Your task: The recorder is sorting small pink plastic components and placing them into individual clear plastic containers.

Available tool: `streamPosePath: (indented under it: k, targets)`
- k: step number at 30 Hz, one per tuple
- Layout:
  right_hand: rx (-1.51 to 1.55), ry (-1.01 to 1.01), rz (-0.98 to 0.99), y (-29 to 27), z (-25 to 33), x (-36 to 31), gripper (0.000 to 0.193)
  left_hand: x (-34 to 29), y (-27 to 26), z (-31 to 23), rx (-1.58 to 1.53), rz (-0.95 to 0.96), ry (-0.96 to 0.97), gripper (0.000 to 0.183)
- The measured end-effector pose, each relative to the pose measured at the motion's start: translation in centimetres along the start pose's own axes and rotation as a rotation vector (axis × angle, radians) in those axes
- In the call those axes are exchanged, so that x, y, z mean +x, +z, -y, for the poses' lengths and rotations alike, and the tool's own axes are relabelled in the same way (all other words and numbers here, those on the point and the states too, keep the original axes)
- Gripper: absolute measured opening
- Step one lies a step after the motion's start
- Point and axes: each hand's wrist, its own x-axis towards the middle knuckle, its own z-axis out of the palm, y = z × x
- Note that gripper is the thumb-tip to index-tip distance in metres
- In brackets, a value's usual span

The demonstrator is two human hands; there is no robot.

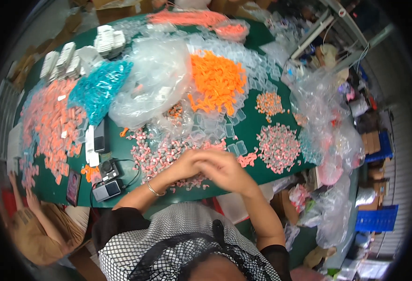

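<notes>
My left hand (188, 165) and my right hand (224, 172) meet over the near edge of the green table, fingers bent together and overlapping. Both look closed; whatever may be between them is hidden. A bracelet (154, 188) circles my left wrist. Under and around my hands spreads a heap of small pink-and-grey pieces (157, 154). Just beyond my right hand lie clear plastic cases (236, 149) and a few coral-pink pieces (247, 159). To the right sits a round pile of pink-and-grey pieces (279, 147), with a smaller orange-and-grey pile (269, 104) behind it.
Orange plastic pieces (217, 79) lie beyond, beside a large clear bag (152, 79) and a teal bag (102, 89). Coral packs (56, 122) cover the left. A camera (108, 169), a small device (106, 190) and a phone (73, 188) lie near a person (44, 229) at the left.
</notes>
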Motion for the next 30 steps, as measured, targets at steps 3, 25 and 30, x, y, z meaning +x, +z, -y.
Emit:
streamPosePath:
  k: [3, 25, 30]
  targets:
    - [-0.044, 0.435, -0.372, -3.4, -7.9, -4.9, 0.016, 3.1, -0.2, 0.5, 0.393, -0.085, -0.141, 0.018]
    - [-1.100, 0.823, -0.386, -5.9, -21.0, -7.3, 0.054, 9.5, -2.5, 4.9, 0.756, -0.116, -0.063, 0.023]
    - [-1.074, 0.721, -0.500, -6.4, -20.0, -7.4, 0.052, 8.8, -2.9, 4.3, 0.721, -0.141, -0.017, 0.024]
